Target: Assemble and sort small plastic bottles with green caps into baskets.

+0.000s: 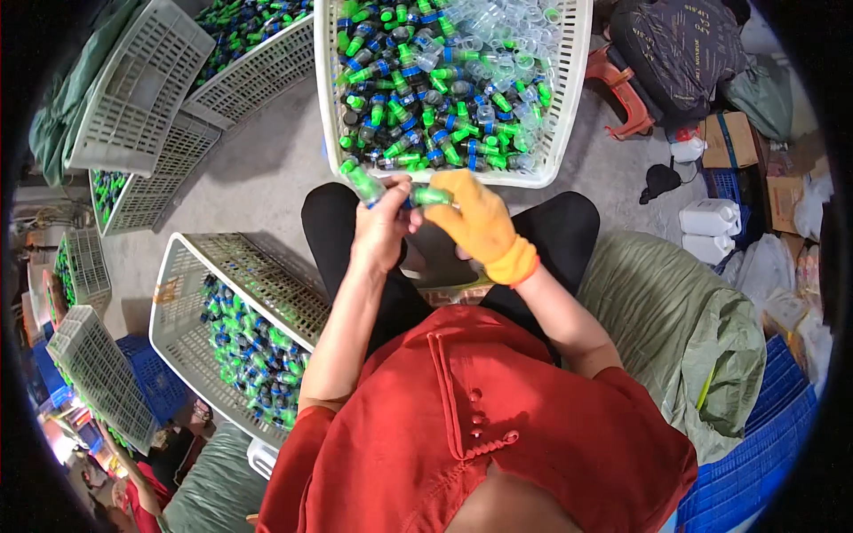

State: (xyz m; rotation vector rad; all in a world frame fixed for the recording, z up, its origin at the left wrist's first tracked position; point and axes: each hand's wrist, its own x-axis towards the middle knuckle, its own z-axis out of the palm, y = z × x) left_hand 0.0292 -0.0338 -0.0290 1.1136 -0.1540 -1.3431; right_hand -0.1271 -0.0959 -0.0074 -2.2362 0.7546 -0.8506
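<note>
We see small plastic pieces with translucent green bodies and blue ends. The left hand (pixel 380 233) is bare and clamped around one green piece (pixel 362 183), whose green tip sticks up and to the left out of the fist. The right hand (pixel 475 218) wears an orange glove and pinches a second green piece (pixel 431 196) between fingertips, lying roughly horizontal. Both hands sit close together above the lap, and the two pieces nearly meet end to end; we can't tell if they actually touch.

Just ahead of the hands, a white slotted basket (pixel 569 98) on the floor is heaped with the same green-and-blue pieces, plus a cluster of clear plastic caps (pixel 498 40) toward its far right corner. The held pieces sit just short of that basket's near rim.

To our left of the knees, a second white basket (pixel 169 293) is tilted and holds a smaller layer of the same parts. More grey-white baskets (pixel 133 89) are stacked or leaning further left, some with green parts inside.

On the right: a green sack (pixel 675 311), a blue crate (pixel 764 453), white jugs (pixel 711 218), cardboard boxes (pixel 729 138). The person wears a red top and dark trousers
</note>
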